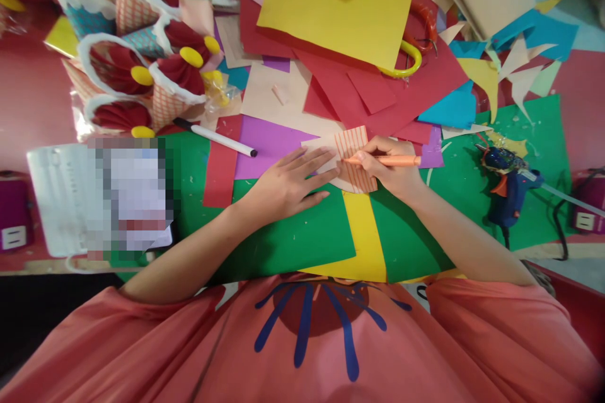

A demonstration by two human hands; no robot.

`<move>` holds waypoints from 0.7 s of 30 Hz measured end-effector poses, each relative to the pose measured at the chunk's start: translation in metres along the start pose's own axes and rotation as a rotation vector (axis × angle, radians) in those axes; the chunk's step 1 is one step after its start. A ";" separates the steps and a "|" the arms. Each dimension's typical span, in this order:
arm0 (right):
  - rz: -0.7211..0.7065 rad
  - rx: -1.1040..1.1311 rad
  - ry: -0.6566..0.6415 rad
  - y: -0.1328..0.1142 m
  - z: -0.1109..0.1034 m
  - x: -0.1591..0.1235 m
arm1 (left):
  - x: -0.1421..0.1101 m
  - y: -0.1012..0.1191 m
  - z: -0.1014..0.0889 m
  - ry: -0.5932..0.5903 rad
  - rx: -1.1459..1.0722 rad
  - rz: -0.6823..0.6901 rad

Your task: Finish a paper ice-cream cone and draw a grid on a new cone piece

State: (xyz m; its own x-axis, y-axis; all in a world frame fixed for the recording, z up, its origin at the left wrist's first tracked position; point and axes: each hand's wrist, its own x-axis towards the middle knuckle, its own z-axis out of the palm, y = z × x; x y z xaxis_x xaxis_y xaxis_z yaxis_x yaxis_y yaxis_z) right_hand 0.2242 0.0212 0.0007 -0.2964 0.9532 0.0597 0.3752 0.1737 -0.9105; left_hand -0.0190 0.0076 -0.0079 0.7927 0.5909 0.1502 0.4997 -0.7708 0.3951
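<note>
My right hand (394,167) is closed round an orange marker (401,160), its tip on a cream paper cutout (353,138). Orange stripes run across the right part of that cutout, and some lines cross them. Spread flat, my left hand (295,182) presses on the cutout's plain left part, its fingers hiding some of it. Beneath lie purple paper (258,145) and green sheets (293,227), with a yellow strip (363,220) below the cutout. A white pen with a black tip (222,140) rests to the left of my left hand.
Finished paper cones (118,69) with red filling crowd the back left. A blue glue gun (505,195) lies at right, its cord running toward the front edge. Scissors with a yellow handle (411,60) sit among red sheets. A blurred phone-like device (139,195) lies at left.
</note>
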 end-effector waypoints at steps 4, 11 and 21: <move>0.002 -0.005 -0.002 0.000 0.000 0.001 | 0.000 0.000 0.000 0.002 0.003 0.003; 0.044 0.016 0.025 -0.001 -0.001 -0.001 | -0.001 0.003 0.000 0.040 0.019 0.041; -0.007 -0.011 0.007 -0.001 0.000 -0.001 | -0.003 0.000 0.003 0.028 -0.004 -0.008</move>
State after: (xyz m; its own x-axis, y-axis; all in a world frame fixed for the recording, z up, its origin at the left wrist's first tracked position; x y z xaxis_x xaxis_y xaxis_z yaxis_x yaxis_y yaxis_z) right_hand 0.2239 0.0200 0.0015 -0.2928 0.9536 0.0694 0.3830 0.1835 -0.9053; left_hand -0.0205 0.0052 -0.0110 0.7785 0.6034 0.1724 0.5046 -0.7652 0.3998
